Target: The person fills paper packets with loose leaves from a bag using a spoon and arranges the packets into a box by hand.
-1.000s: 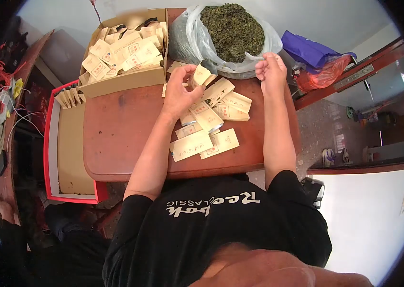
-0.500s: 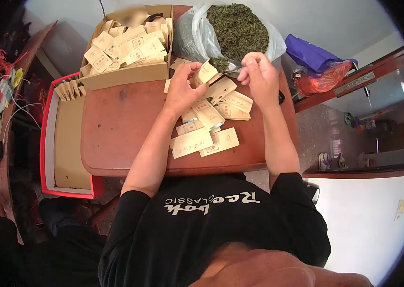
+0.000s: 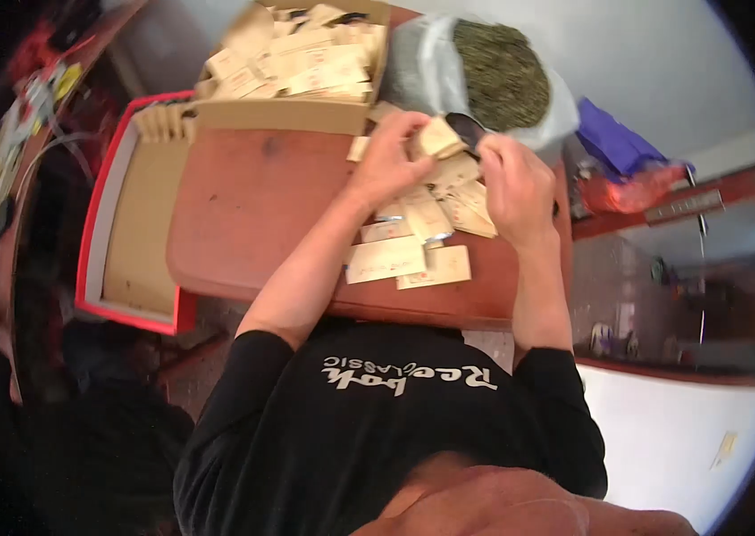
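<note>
My left hand is closed on a small tan paper packet above the table. My right hand grips a dark spoon, its bowl beside the packet's upper edge. No heap of leaves shows on the bowl, though blur hides detail. Below both hands lies a loose pile of printed paper packets, some with silvery edges. Just beyond my right hand, a translucent plastic bag stands full of dried green leaves, which look like tea.
An open cardboard box crammed with packets stands at the table's back left. Left of the reddish-brown table is a red-rimmed tray with several packets at its far end. A purple bag lies at the right.
The spoon bore a heap of leaves at the packet's mouth; now its dark bowl shows no heap and is turned differently. The whole view has shifted and tilted.
</note>
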Tool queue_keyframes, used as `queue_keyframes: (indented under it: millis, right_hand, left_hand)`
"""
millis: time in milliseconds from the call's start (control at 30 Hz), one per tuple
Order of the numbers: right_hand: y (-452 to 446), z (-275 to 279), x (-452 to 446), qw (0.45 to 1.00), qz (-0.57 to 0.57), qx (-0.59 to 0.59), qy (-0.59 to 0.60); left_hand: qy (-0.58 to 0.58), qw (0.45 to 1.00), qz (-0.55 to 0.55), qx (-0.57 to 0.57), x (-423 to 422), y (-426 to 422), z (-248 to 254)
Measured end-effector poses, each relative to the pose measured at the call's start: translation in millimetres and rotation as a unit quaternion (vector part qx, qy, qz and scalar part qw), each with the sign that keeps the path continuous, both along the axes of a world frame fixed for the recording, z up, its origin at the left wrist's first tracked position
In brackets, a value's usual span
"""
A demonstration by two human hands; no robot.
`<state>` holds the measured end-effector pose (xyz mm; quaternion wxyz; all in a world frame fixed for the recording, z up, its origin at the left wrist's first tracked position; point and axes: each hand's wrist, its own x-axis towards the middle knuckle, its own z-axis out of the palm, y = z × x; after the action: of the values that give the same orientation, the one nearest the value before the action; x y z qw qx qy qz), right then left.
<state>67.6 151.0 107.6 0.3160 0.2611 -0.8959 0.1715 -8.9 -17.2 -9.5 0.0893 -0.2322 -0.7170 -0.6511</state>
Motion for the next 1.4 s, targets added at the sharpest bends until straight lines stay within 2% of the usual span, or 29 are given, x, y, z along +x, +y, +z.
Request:
queue_keyframes:
  millis: [33,67,100,133,167,267,433,500,567,633,700,867,967,1067,1200,1400]
  right_hand:
    - [-4.4,-2.6,0.8,0.999,0.017,0.03,0.032]
    - [-1.0,-8.7,1.0,1.0,0.005,0.006,0.021]
    - [3.5,-13.9,2.0,1.0,-0.007,-0.016,0.008]
    - [2.2,-12.2,8.5,0.993,-0.064,-0.088,-0.048]
    - [7.9,-18.7,9.0,0.978,-0.028,-0.202,-0.049]
    - [28.5,-30.4,12.2,0.925,-0.005,-0.379,-0.033]
    - [60.4,-55.6,19.4,0.871,-0.096,-0.481,-0.013]
    - [77.5,-71.8,22.5,0.838,-0.123,-0.531,-0.014]
    - [97.6,-89.7,25.2,0.807,-0.141,-0.573,-0.007]
    - [121.5,-108.6,27.3,0.797,-0.128,-0.591,-0.005]
    - [129.3,-118.5,26.5,0.779,-0.137,-0.612,0.006]
    - [138.6,-133.9,22.3,0.754,-0.125,-0.645,-0.002]
    - [145.2,-139.4,24.3,0.752,-0.113,-0.65,-0.014]
    - [139.8,-138.1,26.3,0.748,-0.09,-0.657,-0.032]
    - [137.3,-137.4,27.2,0.747,-0.071,-0.658,-0.057]
    - [132.3,-141.5,21.8,0.771,-0.076,-0.628,-0.074]
  left_hand:
    - [0.023,1.0,0.017,-0.003,0.2,0.4,-1.7]
    - [0.076,0.997,0.028,-0.001,-2.3,-0.6,-5.7]
    - [0.075,0.997,0.025,0.014,1.3,-3.9,0.4]
    - [0.08,0.996,0.026,0.004,0.3,-6.5,2.5]
    - [0.07,0.997,0.03,0.028,1.2,-7.5,4.9]
    - [0.04,0.997,0.032,0.057,10.5,-23.9,24.6]
    - [0.023,0.995,0.035,0.093,37.0,-88.0,48.1]
    - [0.08,0.991,0.09,0.063,46.6,-129.9,51.9]
    - [0.02,0.991,0.103,0.088,50.3,-178.5,42.9]
    - [-0.015,0.982,0.151,0.11,47.0,-228.0,34.9]
    - [-0.081,0.951,0.245,0.168,36.1,-266.0,29.0]
    - [-0.053,0.917,0.385,0.089,-48.1,-373.0,-72.6]
    - [-0.107,0.902,0.413,0.068,-81.2,-396.0,-121.0]
    - [-0.2,0.885,0.42,-0.022,-100.9,-398.8,-138.5]
    - [-0.214,0.89,0.397,-0.069,-146.7,-416.9,-194.2]
    - [-0.199,0.883,0.389,-0.173,-177.9,-420.1,-210.2]
